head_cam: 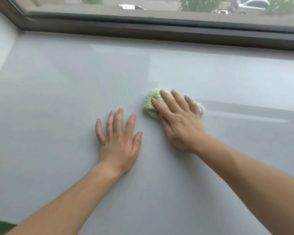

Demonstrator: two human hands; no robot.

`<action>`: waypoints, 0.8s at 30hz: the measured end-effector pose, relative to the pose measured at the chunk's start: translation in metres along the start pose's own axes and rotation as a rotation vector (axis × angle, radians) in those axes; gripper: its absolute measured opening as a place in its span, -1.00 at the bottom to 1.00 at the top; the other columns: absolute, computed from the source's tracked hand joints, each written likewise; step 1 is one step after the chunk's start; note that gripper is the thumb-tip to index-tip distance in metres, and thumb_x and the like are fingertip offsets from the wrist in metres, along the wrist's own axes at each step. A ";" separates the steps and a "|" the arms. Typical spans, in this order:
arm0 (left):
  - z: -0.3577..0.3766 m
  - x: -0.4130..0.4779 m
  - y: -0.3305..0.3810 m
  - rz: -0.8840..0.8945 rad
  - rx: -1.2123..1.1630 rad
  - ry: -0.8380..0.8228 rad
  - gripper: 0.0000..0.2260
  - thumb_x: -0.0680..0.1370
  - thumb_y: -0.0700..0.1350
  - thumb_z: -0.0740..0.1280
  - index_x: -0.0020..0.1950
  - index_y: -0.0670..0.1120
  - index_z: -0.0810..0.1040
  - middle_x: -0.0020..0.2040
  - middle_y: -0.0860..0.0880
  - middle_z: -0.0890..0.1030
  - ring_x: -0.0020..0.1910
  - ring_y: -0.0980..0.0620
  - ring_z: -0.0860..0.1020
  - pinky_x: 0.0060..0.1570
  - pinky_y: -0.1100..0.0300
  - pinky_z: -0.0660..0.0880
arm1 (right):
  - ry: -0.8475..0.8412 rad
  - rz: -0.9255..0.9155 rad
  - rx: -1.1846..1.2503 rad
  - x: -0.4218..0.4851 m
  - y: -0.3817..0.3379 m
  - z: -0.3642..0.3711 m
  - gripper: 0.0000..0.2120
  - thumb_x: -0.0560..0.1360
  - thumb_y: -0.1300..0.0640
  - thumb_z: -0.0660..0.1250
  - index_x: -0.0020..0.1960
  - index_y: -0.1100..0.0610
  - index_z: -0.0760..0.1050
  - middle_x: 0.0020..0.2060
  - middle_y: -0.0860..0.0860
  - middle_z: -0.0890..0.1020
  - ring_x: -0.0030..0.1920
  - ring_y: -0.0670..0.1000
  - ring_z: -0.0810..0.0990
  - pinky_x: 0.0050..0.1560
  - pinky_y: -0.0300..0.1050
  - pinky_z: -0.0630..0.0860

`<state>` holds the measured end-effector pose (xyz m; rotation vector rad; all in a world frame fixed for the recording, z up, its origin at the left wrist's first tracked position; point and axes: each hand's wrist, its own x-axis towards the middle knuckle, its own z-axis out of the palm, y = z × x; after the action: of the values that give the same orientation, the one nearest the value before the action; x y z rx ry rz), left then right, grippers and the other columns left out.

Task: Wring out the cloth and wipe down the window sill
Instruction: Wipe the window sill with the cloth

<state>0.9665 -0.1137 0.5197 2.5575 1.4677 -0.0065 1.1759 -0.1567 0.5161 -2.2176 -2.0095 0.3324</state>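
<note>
A wide, pale grey window sill fills most of the frame, glossy enough to carry soft reflections of the light from the window. Just right of centre, the right hand lies palm-down on a bunched light green cloth, fingers spread a little and pressing the cloth flat against the sill; the hand covers the cloth rather than closing around it. The green pile shows at the upper left of the hand, and a small whitish edge of the cloth pokes out on the hand's right side. A faint darker streak runs across the sill to the right of the cloth, towards the right edge of the frame. At centre, slightly lower and just left of the cloth, the left hand rests flat on the bare sill with its fingers splayed apart, holding nothing and not touching the cloth. Both bare forearms reach in from the bottom of the frame. Along the top runs a dark brown window frame, and through the glass above it blurred trees and parked cars can be made out. No brand, label or writing can be read anywhere, on the cloth or elsewhere.
</note>
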 end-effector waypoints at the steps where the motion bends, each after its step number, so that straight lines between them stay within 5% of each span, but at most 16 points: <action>1: -0.002 0.007 0.002 -0.001 -0.027 0.019 -0.46 0.61 0.19 -0.05 0.53 0.01 0.24 0.57 -0.18 0.16 0.58 -0.15 0.04 0.49 -0.23 -0.25 | -0.006 -0.007 0.003 0.007 0.013 -0.004 -0.50 0.63 -0.09 -0.05 0.57 -0.22 0.06 0.60 -0.11 0.09 0.59 0.07 0.00 0.53 0.09 -0.12; 9: 0.004 0.099 0.032 0.008 -0.088 0.005 -0.39 0.60 0.18 -0.09 0.62 -0.01 0.03 0.64 -0.13 -0.08 0.61 -0.09 -0.18 0.54 -0.10 -0.24 | 0.123 0.506 0.040 0.101 0.068 -0.023 -0.48 0.61 -0.05 -0.02 0.57 -0.20 0.04 0.61 -0.06 0.04 0.59 0.11 -0.04 0.53 0.17 -0.14; 16: 0.010 0.098 0.034 0.006 -0.003 0.043 -0.39 0.60 0.20 -0.04 0.61 -0.04 0.12 0.64 -0.15 0.00 0.61 -0.12 -0.11 0.55 -0.16 -0.10 | 0.043 0.063 -0.049 0.115 0.023 -0.011 -0.52 0.65 -0.10 -0.04 0.57 -0.20 0.08 0.59 -0.06 0.12 0.58 0.11 0.04 0.52 0.16 -0.08; 24: 0.010 0.098 0.034 0.012 0.012 0.021 -0.38 0.59 0.19 -0.01 0.61 -0.04 0.10 0.64 -0.16 -0.01 0.61 -0.13 -0.13 0.54 -0.19 -0.08 | 0.122 0.335 0.030 0.159 0.046 -0.021 -0.52 0.65 -0.05 -0.02 0.56 -0.21 0.08 0.60 -0.08 0.06 0.59 0.09 -0.03 0.53 0.15 -0.13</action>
<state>1.0469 -0.0483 0.5057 2.5831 1.4646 0.0140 1.2400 -0.0029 0.5131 -2.4868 -1.5603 0.2504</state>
